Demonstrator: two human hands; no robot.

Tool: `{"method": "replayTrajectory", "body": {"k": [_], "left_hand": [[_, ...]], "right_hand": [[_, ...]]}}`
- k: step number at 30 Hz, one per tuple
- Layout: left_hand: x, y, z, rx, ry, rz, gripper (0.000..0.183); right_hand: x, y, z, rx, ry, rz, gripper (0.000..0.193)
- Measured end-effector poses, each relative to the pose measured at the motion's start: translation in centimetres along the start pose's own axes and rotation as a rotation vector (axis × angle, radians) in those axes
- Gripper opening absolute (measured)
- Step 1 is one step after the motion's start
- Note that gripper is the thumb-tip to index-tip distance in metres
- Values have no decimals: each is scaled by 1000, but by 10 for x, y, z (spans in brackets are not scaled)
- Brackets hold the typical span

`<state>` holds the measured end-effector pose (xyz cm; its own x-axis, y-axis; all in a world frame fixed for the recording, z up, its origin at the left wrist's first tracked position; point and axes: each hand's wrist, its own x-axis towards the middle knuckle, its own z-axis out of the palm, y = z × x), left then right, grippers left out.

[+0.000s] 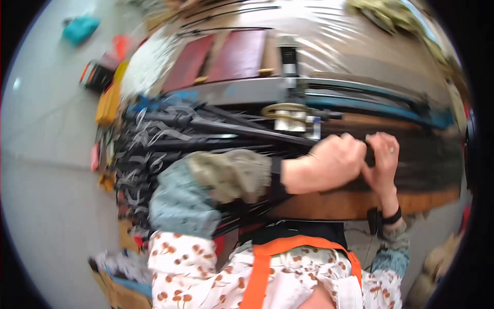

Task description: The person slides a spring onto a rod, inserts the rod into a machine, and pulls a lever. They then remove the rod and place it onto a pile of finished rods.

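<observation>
A long black pole [247,131] slants from a heap of black poles with grey straps [154,141] toward my left hand [329,162]. That hand is closed in a fist around the pole's right end, just right of the middle of the view. Against its knuckles my right hand [383,159] has its fingers bent in a pinch. Whatever lies between those fingers is hidden and blurred. Beyond my left hand stands a metal fixture with a brass-coloured ring [289,112]. Under both hands is a dark patch [427,165] on the brown wooden tabletop [319,205].
Two dark red panels [237,54] lie behind a grey metal rail [242,90]. Blue-black bars [370,100] run along the right. Clear plastic sheeting [329,36] covers the far side. On the floor at left are a yellow box [109,100] and a teal bag [81,29].
</observation>
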<state>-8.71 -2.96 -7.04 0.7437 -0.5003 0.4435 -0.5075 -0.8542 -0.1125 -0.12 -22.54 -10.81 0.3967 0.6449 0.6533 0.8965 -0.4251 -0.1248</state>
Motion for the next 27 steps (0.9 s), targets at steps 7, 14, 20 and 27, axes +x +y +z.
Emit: {"method": "replayTrajectory", "body": {"k": [7, 14, 20, 27], "left_hand": [[57, -82, -29, 46, -117, 34, 42], [102, -69, -6, -2, -177, 193, 50], [99, -79, -7, -148, -265, 119, 36], [105, -72, -1, -162, -288, 108, 42]], "right_hand": [[-48, 127, -25, -7, 201, 344, 15], [-69, 180, -36, -171, 339, 276, 20], [-100, 235, -66, -396, 371, 303, 19], [-46, 138, -60, -205, 383, 249, 42]]}}
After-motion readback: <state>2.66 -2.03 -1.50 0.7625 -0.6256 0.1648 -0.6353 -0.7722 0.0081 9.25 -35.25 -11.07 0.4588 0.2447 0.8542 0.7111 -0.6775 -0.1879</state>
